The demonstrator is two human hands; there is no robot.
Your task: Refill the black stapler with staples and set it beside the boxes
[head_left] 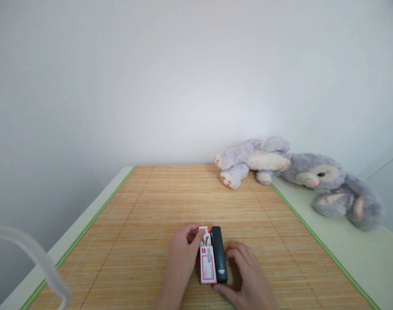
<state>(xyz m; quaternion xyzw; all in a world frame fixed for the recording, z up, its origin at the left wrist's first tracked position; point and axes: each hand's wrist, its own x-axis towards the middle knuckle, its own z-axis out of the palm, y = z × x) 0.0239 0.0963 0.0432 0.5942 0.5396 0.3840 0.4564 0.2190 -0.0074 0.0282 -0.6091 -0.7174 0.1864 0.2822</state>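
Note:
Near the front of the mat, a black stapler (219,254) lies lengthwise beside two small boxes. The nearer one is a white box with a pink border (208,267); behind it, end to end, is a smaller white and red box (205,237) with a picture on top. My left hand (182,254) is closed on that smaller box, thumb over its top and fingers at its far left side. My right hand (246,273) curls around the stapler's near end, index finger against its right side. Its thumb tip touches where the stapler and the pink-bordered box meet.
A bamboo mat (157,202) with green edging covers the pale table (345,241). At the back right a grey plush rabbit (267,159) lies on its side, partly over the mat. A blurred white curved tube (38,254) rises at the lower left. A wall (170,86) stands behind.

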